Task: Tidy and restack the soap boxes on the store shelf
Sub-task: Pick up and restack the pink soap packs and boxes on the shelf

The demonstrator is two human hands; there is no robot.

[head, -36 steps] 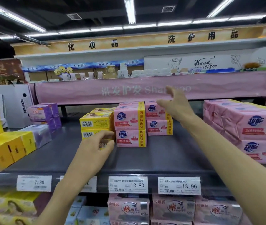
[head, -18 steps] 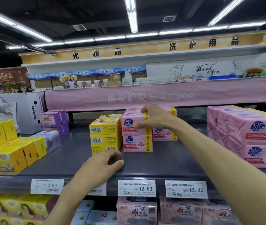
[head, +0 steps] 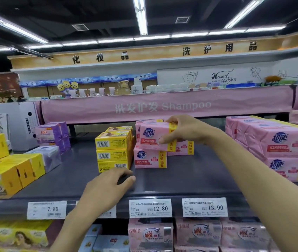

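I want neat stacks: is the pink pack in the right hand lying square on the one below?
No, askew: the right hand grips the top pink pack, tilted and overhanging the lower pink pack rightward. Contact: cannot tell.

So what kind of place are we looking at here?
Most likely a supermarket toiletries aisle: printed price tags line the shelf, stacked soap boxes sit on it, and the pink banner overhead reads Shampoo.

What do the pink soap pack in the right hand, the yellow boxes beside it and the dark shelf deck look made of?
Pink soap pack gripped by the right hand: likely glossy film or coated paper, soft-edged, shiny. Yellow barcoded boxes: probably printed cardboard, flat faces, sharp edges. Dark grey shelf deck: looks like painted metal, smooth, faintly reflective.
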